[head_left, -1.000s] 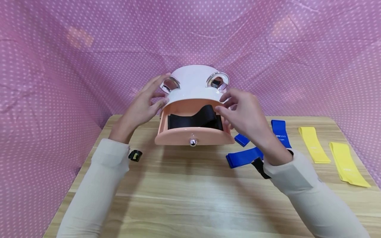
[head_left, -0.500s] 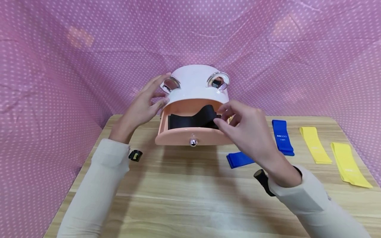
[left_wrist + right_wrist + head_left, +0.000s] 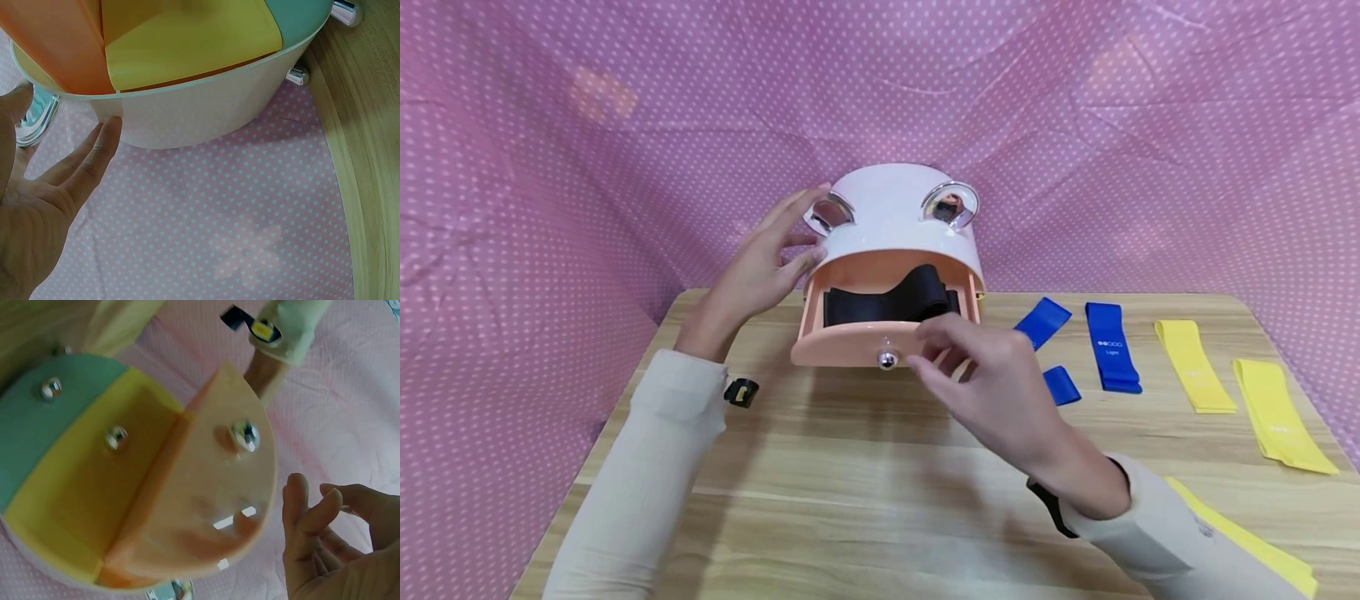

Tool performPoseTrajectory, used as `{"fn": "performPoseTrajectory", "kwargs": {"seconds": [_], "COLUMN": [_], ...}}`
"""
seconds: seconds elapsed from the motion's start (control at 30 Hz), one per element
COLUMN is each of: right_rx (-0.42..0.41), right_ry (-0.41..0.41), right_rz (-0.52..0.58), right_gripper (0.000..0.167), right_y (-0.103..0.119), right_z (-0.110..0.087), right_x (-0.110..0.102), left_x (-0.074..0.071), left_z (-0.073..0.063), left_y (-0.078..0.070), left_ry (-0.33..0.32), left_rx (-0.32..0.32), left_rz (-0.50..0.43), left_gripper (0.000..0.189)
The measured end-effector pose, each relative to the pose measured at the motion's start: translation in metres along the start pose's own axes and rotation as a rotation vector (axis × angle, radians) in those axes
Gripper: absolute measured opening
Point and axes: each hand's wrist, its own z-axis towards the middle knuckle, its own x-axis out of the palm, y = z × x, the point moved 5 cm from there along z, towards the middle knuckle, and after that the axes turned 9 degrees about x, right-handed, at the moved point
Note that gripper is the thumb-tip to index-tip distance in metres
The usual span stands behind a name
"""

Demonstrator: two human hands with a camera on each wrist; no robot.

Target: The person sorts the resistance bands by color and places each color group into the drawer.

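Observation:
A white drawer box [image 3: 887, 208] with two chrome ear-like rings stands at the back of the table. Its peach top drawer [image 3: 842, 346] is pulled out, with black exercise bands [image 3: 880, 307] lying inside. My left hand [image 3: 760, 271] rests against the box's left side, fingers fairly straight; the left wrist view shows fingertips touching the white wall. Near the right part of the drawer front, just right of its chrome knob [image 3: 887, 359], is my right hand [image 3: 1000, 383]. Its fingers are loosely bent and hold nothing; in the right wrist view, a gap separates them from the drawer [image 3: 206, 506].
Blue bands [image 3: 1112, 346] and yellow bands [image 3: 1195, 367] lie on the wooden table [image 3: 820, 500] to the right. Below the pulled-out drawer are a yellow drawer [image 3: 106, 475] and a green one [image 3: 56, 412], both pushed in. Pink dotted cloth [image 3: 880, 83] hangs behind.
My right hand has moved from the drawer's right side down and forward to beside its front, uncovering blue bands. The left hand, the drawer and the black bands have stayed put.

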Motion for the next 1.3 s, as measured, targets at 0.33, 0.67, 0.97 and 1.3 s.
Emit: {"fn": "performPoseTrajectory", "kwargs": {"seconds": [0.33, 0.67, 0.97, 1.3], "right_rx": [-0.11, -0.109, -0.108, -0.128], "right_ry": [0.043, 0.037, 0.01, -0.035], "right_rz": [-0.015, -0.058, -0.077, -0.103], "right_gripper": [0.027, 0.027, 0.02, 0.013], "right_y": [-0.009, -0.02, -0.025, -0.029], "right_z": [-0.007, -0.003, -0.001, 0.016], "right_x": [0.029, 0.046, 0.051, 0.054], "left_x": [-0.001, 0.0, 0.0, 0.0], "left_z": [0.0, 0.0, 0.001, 0.001], "left_y": [-0.003, 0.0, 0.0, 0.001], "left_ry": [-0.004, 0.008, 0.007, 0.012], "left_rx": [0.003, -0.017, -0.02, -0.03], "left_rz": [0.003, 0.043, 0.037, 0.031], "left_gripper": [0.074, 0.075, 0.075, 0.075]}}
